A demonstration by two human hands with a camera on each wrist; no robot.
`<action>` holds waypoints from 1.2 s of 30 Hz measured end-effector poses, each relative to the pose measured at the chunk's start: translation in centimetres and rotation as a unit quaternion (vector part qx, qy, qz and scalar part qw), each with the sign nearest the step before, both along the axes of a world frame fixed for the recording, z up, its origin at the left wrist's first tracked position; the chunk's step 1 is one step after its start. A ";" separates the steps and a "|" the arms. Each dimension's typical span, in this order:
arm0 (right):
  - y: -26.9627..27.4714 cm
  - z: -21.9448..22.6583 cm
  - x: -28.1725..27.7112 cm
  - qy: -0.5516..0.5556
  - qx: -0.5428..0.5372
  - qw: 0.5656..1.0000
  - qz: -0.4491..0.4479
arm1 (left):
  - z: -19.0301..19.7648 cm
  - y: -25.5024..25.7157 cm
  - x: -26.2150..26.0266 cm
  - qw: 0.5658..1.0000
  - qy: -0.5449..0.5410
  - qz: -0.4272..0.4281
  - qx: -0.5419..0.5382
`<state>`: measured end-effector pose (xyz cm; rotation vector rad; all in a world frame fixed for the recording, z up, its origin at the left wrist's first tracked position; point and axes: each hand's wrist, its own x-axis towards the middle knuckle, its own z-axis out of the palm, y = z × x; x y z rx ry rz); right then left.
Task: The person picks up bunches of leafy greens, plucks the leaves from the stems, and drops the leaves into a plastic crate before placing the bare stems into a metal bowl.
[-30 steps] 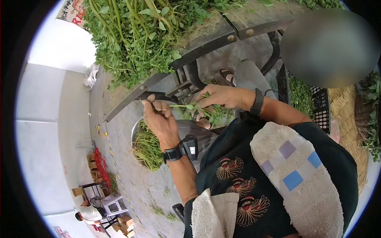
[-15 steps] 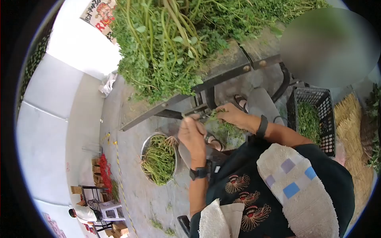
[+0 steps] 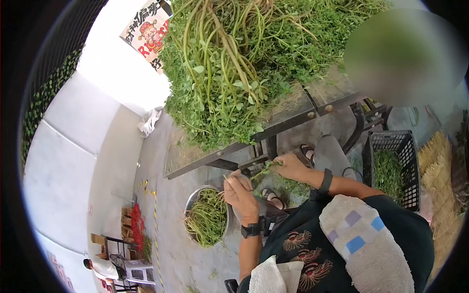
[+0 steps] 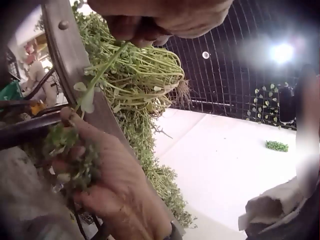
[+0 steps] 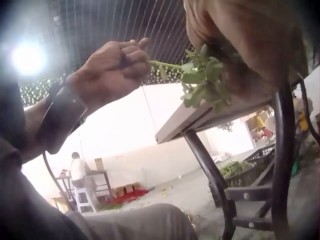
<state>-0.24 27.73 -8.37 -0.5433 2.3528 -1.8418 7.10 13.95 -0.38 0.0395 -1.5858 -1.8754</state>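
Grey concrete floor (image 3: pixel 166 234) is spreading out under a long dark metal surface (image 3: pixel 293 115), and a big heap of green leafy plants with long stems (image 3: pixel 234 63) is lying on top of it.

Below the edge of that surface, the person's two hands are working on one thin green stem with small leaves (image 3: pixel 261 170). The left hand (image 3: pixel 240 191) is pinching the bare end of the stem in curled fingertips. The right hand (image 3: pixel 291 166) is closing its fingers round the leafy end, just across from the left grip. So the stem is stretching between the two grips, right over the person's lap. A bunch of picked leaves (image 4: pixel 70 152) is also sitting in the right hand.

What could go wrong? The stem is thin, so it could be snapping in the wrong spot if both hands are pulling hard. The leaves in the right hand are sitting loosely, so some could be slipping out and falling to the floor instead of into a container.

Counting now: two hands, one stem between them, one heap on the surface. One round silver metal bowl of green stems (image 3: pixel 207 217) is sitting on the floor below the left grip. One black plastic crate of greens (image 3: pixel 393 166) is standing past the right grip.
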 end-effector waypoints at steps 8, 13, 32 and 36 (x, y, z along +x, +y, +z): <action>6.9 -1.0 -2.4 -0.326 -0.417 0.845 -0.073 | 2.5 -6.7 -0.3 0.909 -0.071 0.170 -0.373; 6.6 -1.2 -1.0 -0.339 -0.398 0.851 0.048 | 4.7 -5.6 -4.9 0.842 -0.029 0.185 -0.505; 5.5 7.3 1.7 -0.125 -0.288 0.946 0.075 | 8.1 0.6 -7.3 0.943 -0.092 -0.218 -0.235; 5.6 10.5 0.5 -0.051 -0.273 0.960 0.033 | 7.1 0.6 -7.4 0.944 -0.131 -0.269 -0.136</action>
